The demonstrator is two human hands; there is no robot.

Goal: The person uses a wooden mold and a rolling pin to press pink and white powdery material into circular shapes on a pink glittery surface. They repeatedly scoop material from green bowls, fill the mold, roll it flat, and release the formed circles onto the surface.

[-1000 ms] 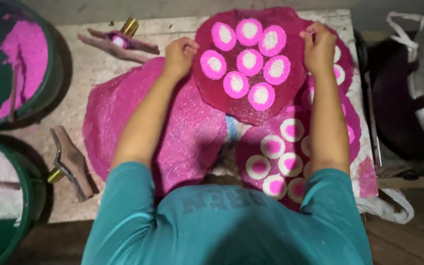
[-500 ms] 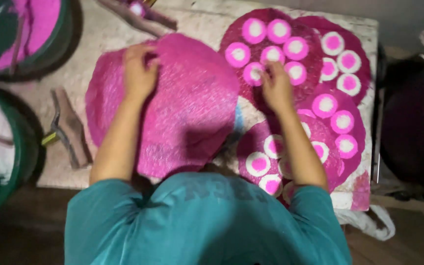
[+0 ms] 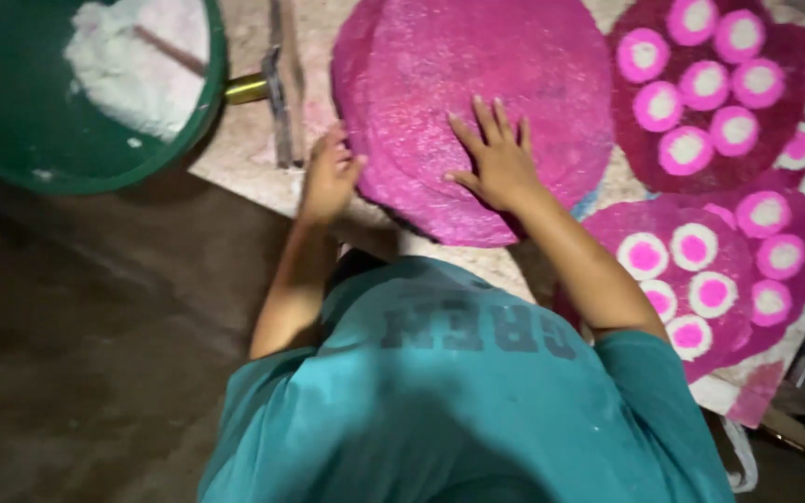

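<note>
No packages, labels, signs or screens in my view. Nearest thing to a marking: row of dark block lettering printed on teal shirt (image 3: 477, 391), near centre, seen upside down from my camera.

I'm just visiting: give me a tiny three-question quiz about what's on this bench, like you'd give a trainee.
1. True or false: the right hand lies flat, fingers spread, on the plain pink sheet.
2. Where is the left hand? A) in the green tub B) at the plain pink sheet's edge C) on a spotted sheet
3. Fill in: the green tub holds a ____ powder.

Key: 1 true; 2 B; 3 white.
</note>
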